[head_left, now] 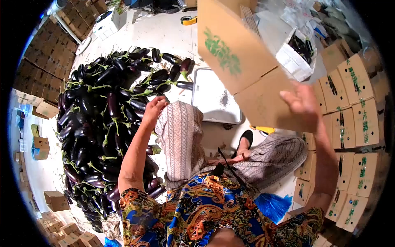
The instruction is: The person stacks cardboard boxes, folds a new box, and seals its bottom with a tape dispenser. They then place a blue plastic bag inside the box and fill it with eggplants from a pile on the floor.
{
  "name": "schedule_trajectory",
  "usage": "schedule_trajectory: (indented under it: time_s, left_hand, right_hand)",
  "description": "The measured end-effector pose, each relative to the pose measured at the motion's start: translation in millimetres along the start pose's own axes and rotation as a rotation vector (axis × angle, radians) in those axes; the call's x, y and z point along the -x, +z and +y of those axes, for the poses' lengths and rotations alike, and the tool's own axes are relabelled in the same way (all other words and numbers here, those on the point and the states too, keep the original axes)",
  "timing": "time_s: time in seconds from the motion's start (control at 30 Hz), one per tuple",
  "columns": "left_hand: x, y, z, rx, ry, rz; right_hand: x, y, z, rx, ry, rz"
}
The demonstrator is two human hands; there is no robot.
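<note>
My right hand (302, 101) is on a flattened or part-folded cardboard box (259, 82) with a green print, its fingers blurred and partly hidden at the board's edge. The box is raised over a white tray (218, 111) that has dark specks in it. By my raised knee, my left hand (155, 109) has its fingers curled together; a small dark thing shows at the fingertips, too small to make out. A large heap of dark purple eggplants (111, 103) with green stems lies on the floor just left of this hand.
Stacked printed cartons (345, 123) line the right side. A white crate (296, 55) with eggplants stands at the upper right. Yellow tape (188, 20) lies on the floor at the top. Blue plastic strands (273, 206) are beside my lap, and a stand base (83, 46) is at the upper left.
</note>
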State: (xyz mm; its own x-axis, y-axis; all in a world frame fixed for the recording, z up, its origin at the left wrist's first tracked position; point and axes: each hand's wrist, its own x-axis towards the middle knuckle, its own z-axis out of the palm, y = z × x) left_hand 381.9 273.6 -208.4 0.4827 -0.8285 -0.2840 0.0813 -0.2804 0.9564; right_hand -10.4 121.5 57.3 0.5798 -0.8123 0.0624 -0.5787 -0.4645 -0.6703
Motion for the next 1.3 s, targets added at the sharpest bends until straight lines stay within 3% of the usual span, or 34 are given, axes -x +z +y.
schedule_trajectory:
  time_s: [0.03, 0.1, 0.2, 0.33, 0.47, 0.53, 0.6, 0.73, 0.8, 0.87, 0.9, 0.93, 1.0, 1.03, 1.07, 1.13, 1.17, 1.2, 1.27, 1.3]
  left_hand:
    - [-14.4, 4.3, 5.3, 0.116, 0.022, -0.071]
    - [-32.2, 23.0, 35.6, 0.205, 0.051, -0.122]
    - [-53.2, 60.0, 93.1, 0.151, 0.171, -0.144]
    - [-83.3, 110.2, 147.1, 0.256, 0.373, -0.008]
    - [-132.2, 130.9, 140.6, -0.005, 0.384, 0.143]
    - [-127.4, 128.6, 142.9, 0.111, 0.356, -0.008]
    - [-110.0, 117.9, 154.4, 0.248, 0.331, -0.128]
    - [-98.9, 97.0, 154.5, 0.208, 0.327, -0.159]
    - [-96.8, 88.1, 154.5, 0.197, 0.268, -0.155]
    - [-85.8, 85.0, 164.6, 0.027, 0.397, 0.042]
    - [-106.5, 76.5, 150.3, 0.013, 0.508, 0.079]
    - [-98.9, 76.2, 159.6, -0.053, 0.532, 0.158]
    - [-124.6, 48.0, 147.9, -0.437, 0.644, 0.117]
    - [-102.5, 44.5, 175.5, -0.508, 0.492, 0.160]
    - [-114.7, 29.5, 175.6, -0.351, 0.607, 0.091]
    - [-104.3, 13.1, 187.4, -0.627, 0.454, -0.052]
    - [-94.7, 14.9, 187.8, -0.421, 0.431, -0.232]
    - [-83.0, 16.2, 190.9, -0.507, 0.416, -0.323]
    - [-64.8, 28.3, 191.7, -0.445, 0.358, -0.589]
    - [-59.8, 37.7, 191.4, -0.580, 0.440, -0.632]
  right_hand:
    - [-7.7, 14.5, 26.0, 0.169, -0.204, -0.017]
    - [-19.4, 35.7, 33.0, 0.281, -0.287, -0.017]
    - [-28.0, 66.0, 32.9, 0.073, -0.113, -0.124]
    - [-21.3, 100.4, 73.8, 0.187, -0.253, -0.262]
    - [-20.1, 103.9, 28.7, 0.001, -0.070, -0.289]
    - [-24.4, 112.1, 46.3, -0.092, -0.071, -0.279]
    - [-23.7, 113.7, 46.3, -0.335, 0.146, -0.297]
    - [-31.9, 109.4, 60.4, -0.503, 0.357, -0.476]
    - [-35.0, 103.2, 50.2, -0.352, 0.191, -0.388]
    - [-38.8, 101.5, 53.0, -0.041, 0.110, -0.249]
    - [-42.8, 96.8, 55.6, -0.098, -0.108, -0.137]
    - [-50.9, 96.6, 58.5, 0.018, -0.139, -0.065]
    - [-62.8, 97.9, 61.3, -0.033, -0.202, 0.021]
    - [-66.2, 95.5, 59.7, 0.027, -0.282, 0.081]
    - [-69.0, 90.1, 57.8, 0.091, -0.360, 0.142]
    - [-76.4, 82.1, 62.5, 0.133, -0.425, 0.161]
    - [-82.0, 80.9, 68.5, 0.106, -0.416, 0.118]
    - [-87.1, 80.5, 71.6, 0.076, -0.407, 0.076]
    - [-94.0, 74.6, 63.7, 0.095, -0.607, 0.108]
    - [-97.3, 72.8, 60.1, 0.108, -0.708, 0.118]
